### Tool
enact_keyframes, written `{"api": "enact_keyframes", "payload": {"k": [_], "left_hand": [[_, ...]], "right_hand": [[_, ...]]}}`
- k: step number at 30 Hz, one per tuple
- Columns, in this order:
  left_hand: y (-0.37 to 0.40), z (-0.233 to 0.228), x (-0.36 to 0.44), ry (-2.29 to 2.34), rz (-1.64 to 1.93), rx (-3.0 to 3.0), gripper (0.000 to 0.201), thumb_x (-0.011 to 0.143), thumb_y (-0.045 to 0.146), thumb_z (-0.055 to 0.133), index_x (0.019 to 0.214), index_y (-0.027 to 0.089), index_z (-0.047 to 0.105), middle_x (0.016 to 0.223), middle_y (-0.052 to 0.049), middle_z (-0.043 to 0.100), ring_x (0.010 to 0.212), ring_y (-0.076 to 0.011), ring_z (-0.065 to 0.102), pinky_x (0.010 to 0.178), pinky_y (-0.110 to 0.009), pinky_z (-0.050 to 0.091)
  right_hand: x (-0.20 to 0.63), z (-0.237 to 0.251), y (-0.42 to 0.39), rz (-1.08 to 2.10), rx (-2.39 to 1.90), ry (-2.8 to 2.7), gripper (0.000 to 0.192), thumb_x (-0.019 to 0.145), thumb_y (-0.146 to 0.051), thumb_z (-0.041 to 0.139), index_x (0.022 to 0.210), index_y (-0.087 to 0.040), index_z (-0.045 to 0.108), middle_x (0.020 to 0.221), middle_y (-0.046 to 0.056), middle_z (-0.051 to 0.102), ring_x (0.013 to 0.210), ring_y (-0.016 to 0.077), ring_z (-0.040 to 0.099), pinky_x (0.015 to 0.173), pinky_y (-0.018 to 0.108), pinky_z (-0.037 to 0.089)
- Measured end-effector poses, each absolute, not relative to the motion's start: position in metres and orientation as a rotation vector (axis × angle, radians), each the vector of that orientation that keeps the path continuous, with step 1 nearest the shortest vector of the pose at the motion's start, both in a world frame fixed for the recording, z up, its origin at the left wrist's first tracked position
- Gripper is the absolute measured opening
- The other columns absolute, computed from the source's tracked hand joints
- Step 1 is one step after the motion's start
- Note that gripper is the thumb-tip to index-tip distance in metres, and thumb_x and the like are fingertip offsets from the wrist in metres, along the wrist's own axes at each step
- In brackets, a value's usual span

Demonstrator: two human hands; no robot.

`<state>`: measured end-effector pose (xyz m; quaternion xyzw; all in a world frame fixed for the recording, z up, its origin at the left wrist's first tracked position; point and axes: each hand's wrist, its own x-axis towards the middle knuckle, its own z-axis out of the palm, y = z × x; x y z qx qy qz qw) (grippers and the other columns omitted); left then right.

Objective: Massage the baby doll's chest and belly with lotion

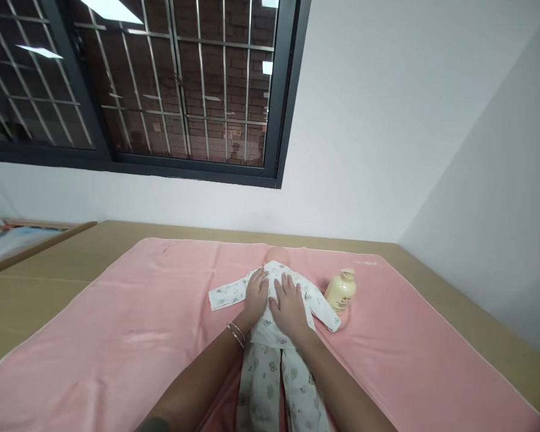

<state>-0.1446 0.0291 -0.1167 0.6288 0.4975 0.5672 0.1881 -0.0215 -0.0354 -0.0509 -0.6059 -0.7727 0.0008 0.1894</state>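
Note:
A baby doll [278,257] lies on a pink blanket [153,336], its head toward the wall. It wears a white printed top [270,327] with the sleeves spread to both sides, and matching printed trousers [265,384]. My left hand [256,295] rests on the left part of the top's chest, fingers stretched out. Flat on the right part of the chest lies my right hand [290,307], its fingers spread. Neither hand grips anything. Beside the right sleeve stands a pale yellow pump bottle [341,291]. The doll's face is not visible.
The blanket covers a tan tabletop [49,300] that meets a white wall [364,120]. Above it is a dark-framed window [279,120] with metal bars. A wooden ledge [40,249] runs along the far left.

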Motion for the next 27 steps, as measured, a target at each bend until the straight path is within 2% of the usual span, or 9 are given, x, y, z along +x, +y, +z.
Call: {"api": "enact_keyframes", "payload": {"k": [9, 16, 21, 27], "left_hand": [[0.028, -0.122, -0.149, 1.362, 1.528, 1.83, 0.038, 0.093, 0.031, 0.039, 0.122, 0.018, 0.059, 0.139, -0.009, 0.052, 0.132, -0.0213, 0.045, 0.114, -0.047, 0.034], [0.013, -0.124, -0.154, 1.418, 1.497, 1.862, 0.044, 0.094, 0.033, 0.036, 0.131, 0.016, 0.052, 0.143, -0.011, 0.047, 0.138, -0.0222, 0.037, 0.116, -0.048, 0.03], [-0.016, -0.12, -0.171, 1.472, 1.43, 1.948, 0.045, 0.092, 0.03, 0.041, 0.133, 0.015, 0.05, 0.146, -0.012, 0.043, 0.14, -0.0236, 0.034, 0.115, -0.05, 0.03], [-0.07, -0.103, -0.206, 1.52, 1.259, 2.044, 0.046, 0.083, 0.024, 0.049, 0.129, 0.018, 0.055, 0.147, -0.012, 0.042, 0.14, -0.0268, 0.033, 0.113, -0.051, 0.032]], "right_hand": [[-0.024, -0.058, -0.037, 0.036, -1.71, -2.246, 0.057, 0.093, -0.031, 0.036, 0.148, -0.016, 0.032, 0.157, 0.011, 0.021, 0.145, 0.0253, 0.012, 0.116, 0.047, 0.007], [-0.033, -0.047, -0.049, -0.005, -1.77, -2.172, 0.065, 0.092, -0.038, 0.041, 0.15, -0.016, 0.025, 0.159, 0.012, 0.008, 0.146, 0.0286, 0.002, 0.115, 0.052, 0.001], [-0.033, -0.049, -0.052, 0.002, -1.703, -2.253, 0.059, 0.092, -0.036, 0.04, 0.147, -0.015, 0.034, 0.157, 0.013, 0.018, 0.146, 0.0286, 0.008, 0.115, 0.049, 0.002], [-0.029, -0.046, -0.048, -0.017, -1.749, -2.165, 0.061, 0.092, -0.032, 0.037, 0.149, -0.011, 0.028, 0.157, 0.015, 0.016, 0.146, 0.0281, 0.008, 0.115, 0.046, 0.005]]}}
